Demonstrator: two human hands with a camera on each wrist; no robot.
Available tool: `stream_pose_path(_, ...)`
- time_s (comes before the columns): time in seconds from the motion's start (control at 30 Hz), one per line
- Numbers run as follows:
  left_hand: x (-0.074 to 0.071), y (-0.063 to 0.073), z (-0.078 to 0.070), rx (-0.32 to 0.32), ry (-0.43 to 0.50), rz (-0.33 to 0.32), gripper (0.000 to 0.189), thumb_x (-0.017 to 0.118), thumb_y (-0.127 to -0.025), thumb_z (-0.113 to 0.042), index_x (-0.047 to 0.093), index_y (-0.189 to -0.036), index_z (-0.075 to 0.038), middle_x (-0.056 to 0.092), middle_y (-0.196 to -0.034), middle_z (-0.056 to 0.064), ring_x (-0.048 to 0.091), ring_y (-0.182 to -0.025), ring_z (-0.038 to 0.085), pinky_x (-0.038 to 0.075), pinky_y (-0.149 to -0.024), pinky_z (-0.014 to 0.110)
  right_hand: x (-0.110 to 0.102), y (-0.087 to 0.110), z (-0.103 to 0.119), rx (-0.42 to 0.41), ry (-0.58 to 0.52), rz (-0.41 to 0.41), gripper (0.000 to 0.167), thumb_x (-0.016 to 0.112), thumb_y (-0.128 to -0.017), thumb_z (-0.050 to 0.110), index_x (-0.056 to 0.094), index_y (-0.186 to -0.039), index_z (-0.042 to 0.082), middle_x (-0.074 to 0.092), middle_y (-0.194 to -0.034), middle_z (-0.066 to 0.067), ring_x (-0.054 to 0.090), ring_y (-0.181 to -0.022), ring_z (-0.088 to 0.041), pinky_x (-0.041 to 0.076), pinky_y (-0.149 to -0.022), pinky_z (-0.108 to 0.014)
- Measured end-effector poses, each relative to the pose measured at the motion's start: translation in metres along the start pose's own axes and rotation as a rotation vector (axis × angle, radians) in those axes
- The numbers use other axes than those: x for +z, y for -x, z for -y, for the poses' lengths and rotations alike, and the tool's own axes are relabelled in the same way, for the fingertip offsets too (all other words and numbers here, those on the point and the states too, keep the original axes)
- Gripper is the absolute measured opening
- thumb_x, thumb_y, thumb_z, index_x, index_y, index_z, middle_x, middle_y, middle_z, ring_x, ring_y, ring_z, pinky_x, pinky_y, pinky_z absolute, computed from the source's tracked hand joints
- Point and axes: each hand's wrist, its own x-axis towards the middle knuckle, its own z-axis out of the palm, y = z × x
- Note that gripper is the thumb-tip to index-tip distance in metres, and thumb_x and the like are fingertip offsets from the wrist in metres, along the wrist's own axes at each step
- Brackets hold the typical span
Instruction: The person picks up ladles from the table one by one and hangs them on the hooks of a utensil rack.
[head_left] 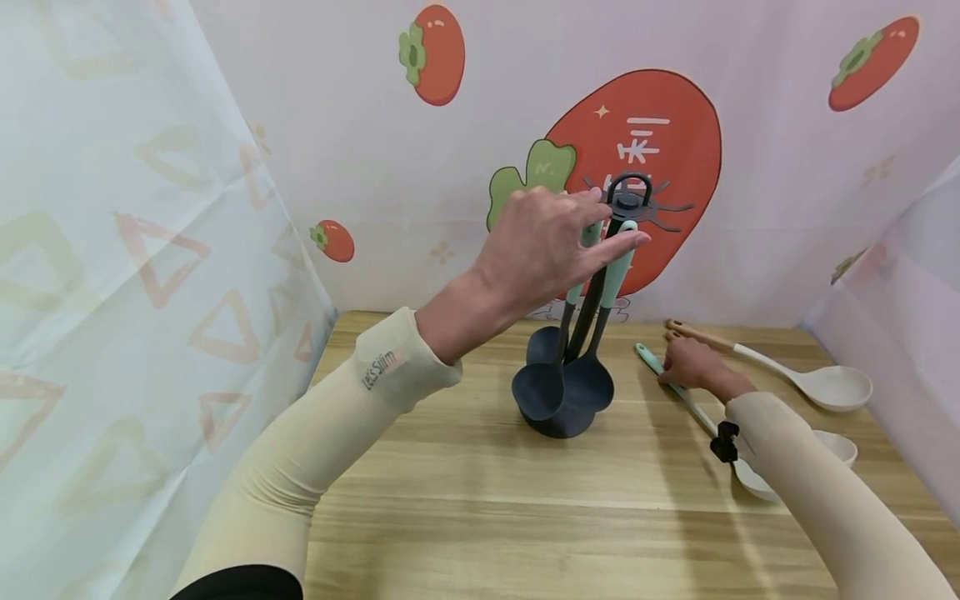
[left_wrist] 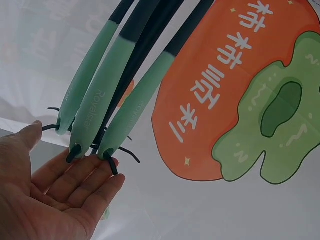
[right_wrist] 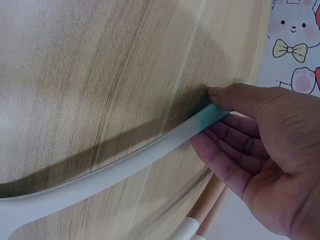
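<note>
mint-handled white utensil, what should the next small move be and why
Probably lift the white utensil toward the rack: the right hand grips its mint handle, and the rack's right-side hooks look bare in the head view.

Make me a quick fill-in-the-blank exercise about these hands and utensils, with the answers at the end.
1. Beside the top of the utensil stand is the person's ____ hand.
2. In the left wrist view, ____ green handles hang from hooks.
3. The right hand holds a pale utensil by its green ____.
4. The grip end of the white ladle farthest right is coloured ____.

Missing words: left; three; handle; brown.
</note>
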Motion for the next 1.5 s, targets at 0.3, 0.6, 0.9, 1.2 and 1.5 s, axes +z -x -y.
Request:
stream_pose_path(0.3, 0.0, 0.002, -0.001, -0.003, -0.003, 0.0, 0.049, 0.067, -0.103, -0.052, 0.068, -0.072, -0.013, 0.069, -0.067, 0.002, 0.047, -0.049, 0.015, 0.032, -0.053, 0.026, 0.004, -0.001, -0.004, -0.055, 0.006, -0.049, 0.041, 0.082, -0.084, 0.019, 0.052, -0.056, 0.017, 0.038, -0.06, 0.007, 0.031, -0.052, -0.008, 0.027, -0.053, -0.027)
stream_pose_path(0.6, 0.0, 0.001, -0.001, -0.009, 0.006, 0.014, 0.047, 0.067, -0.103, -0.05, 0.073, -0.076, -0.012, 0.078, -0.078, 0.004, 0.057, -0.05, 0.018, 0.034, -0.054, 0.026, -0.008, 0.015, 0.011, -0.129, -0.002, -0.148, 0.049, 0.083, -0.085, 0.009, 0.045, -0.054, 0.018, 0.048, -0.065, -0.004, 0.021, -0.053, -0.004, 0.023, -0.054, -0.026)
stream_pose_path(0.9, -0.001, 0.0, -0.001, -0.037, 0.021, 0.033, 0.043, 0.07, -0.101, -0.049, 0.083, -0.116, -0.012, 0.078, -0.119, 0.008, 0.08, -0.096, 0.022, 0.055, -0.067, 0.028, -0.018, 0.024, 0.011, -0.094, -0.022, -0.177, 0.051, 0.081, -0.088, 0.012, 0.042, -0.057, 0.02, 0.026, -0.055, 0.012, 0.018, -0.053, -0.006, 0.019, -0.053, -0.026)
stream_pose_path(1.2, 0.0, -0.002, -0.001, -0.029, 0.029, 0.023, 0.043, 0.07, -0.101, -0.049, 0.083, -0.118, -0.012, 0.076, -0.124, 0.01, 0.079, -0.103, 0.022, 0.057, -0.07, 0.029, -0.023, 0.036, 0.011, -0.08, -0.014, -0.234, 0.045, 0.08, -0.088, 0.013, 0.047, -0.059, 0.017, 0.033, -0.056, 0.008, 0.029, -0.053, -0.009, 0.026, -0.054, -0.028)
stream_pose_path(1.5, 0.001, -0.001, -0.001, -0.028, 0.035, 0.014, 0.041, 0.071, -0.101, -0.048, 0.083, -0.116, -0.011, 0.077, -0.12, 0.008, 0.075, -0.114, 0.022, 0.06, -0.076, 0.03, -0.028, 0.05, 0.019, -0.036, -0.04, -0.294, 0.018, 0.08, -0.087, 0.013, 0.067, -0.076, 0.006, 0.06, -0.067, 0.001, 0.049, -0.058, -0.014, 0.039, -0.055, -0.031)
